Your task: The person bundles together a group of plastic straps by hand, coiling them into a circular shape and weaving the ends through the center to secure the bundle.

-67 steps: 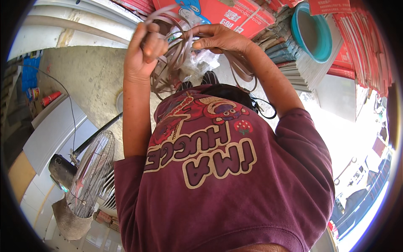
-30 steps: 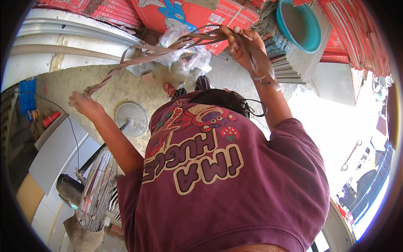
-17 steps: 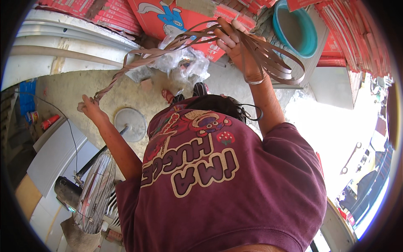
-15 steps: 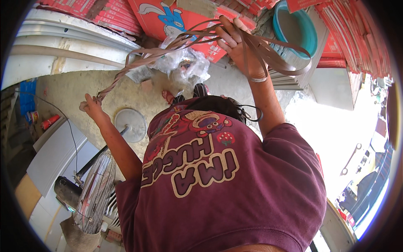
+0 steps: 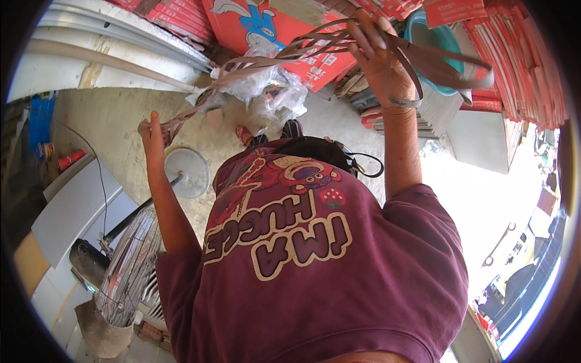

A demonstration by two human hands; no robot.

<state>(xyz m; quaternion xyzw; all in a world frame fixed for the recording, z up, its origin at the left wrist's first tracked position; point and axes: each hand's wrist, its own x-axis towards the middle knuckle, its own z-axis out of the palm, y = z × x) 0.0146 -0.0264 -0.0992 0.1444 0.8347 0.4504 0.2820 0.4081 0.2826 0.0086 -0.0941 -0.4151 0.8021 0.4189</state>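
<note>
A bundle of long, flat brown strips (image 5: pixel 233 74) stretches in the air between my two hands, slanting from upper right down to the left. My left hand (image 5: pixel 154 134) is closed around its lower end, where the strips gather together. Higher up, my right hand (image 5: pixel 382 63) holds the other end with bent, partly spread fingers. Loose loops of the strips hang over that hand and stick out to its right. Beneath the bundle, crumpled clear plastic (image 5: pixel 272 91) lies on the floor near my feet.
Red printed cardboard (image 5: pixel 327 69) leans at the far side, and stacked red flattened boxes (image 5: pixel 514 72) rise at the right. A teal basin (image 5: pixel 449 88) sits behind my right hand. At the left are a fan's round base (image 5: pixel 186 173), its wire cage (image 5: pixel 130 272) and a white ledge (image 5: pixel 115 69).
My right hand has moved right and slightly up with the strips, its loops swinging right. My left hand has shifted a little right and up, its thumb now pointing up.
</note>
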